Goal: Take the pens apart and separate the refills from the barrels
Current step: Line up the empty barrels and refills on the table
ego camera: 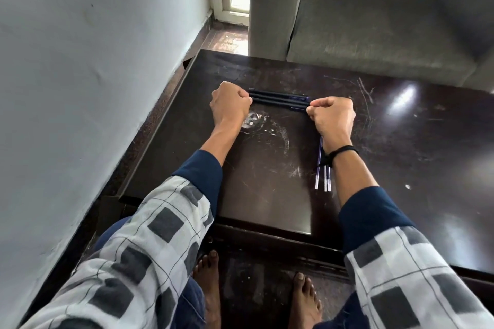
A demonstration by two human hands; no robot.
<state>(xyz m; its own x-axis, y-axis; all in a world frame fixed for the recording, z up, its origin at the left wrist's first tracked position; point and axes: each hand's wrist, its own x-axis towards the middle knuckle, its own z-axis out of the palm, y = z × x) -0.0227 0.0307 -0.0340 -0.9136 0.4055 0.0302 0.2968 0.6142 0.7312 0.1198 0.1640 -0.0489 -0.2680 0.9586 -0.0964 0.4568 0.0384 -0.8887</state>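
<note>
The dark barrels are lying side by side in a tight row across the far middle of the table, running left to right between the two hands. The left hand is curling into a fist round their left ends, and the right hand is pinching their right ends with curled fingers and thumb. The thin refills are lying apart from the barrels, nearer the person, partly hiding under the right wrist, their pale ends pointing toward the table's near edge. A black wristband is sitting on that wrist. The table's dark glossy top is showing scratches and a white smudge just beside the left hand. A grey sofa is standing beyond the table, a pale wall is running along the left, and bare feet are resting on the floor below
</note>
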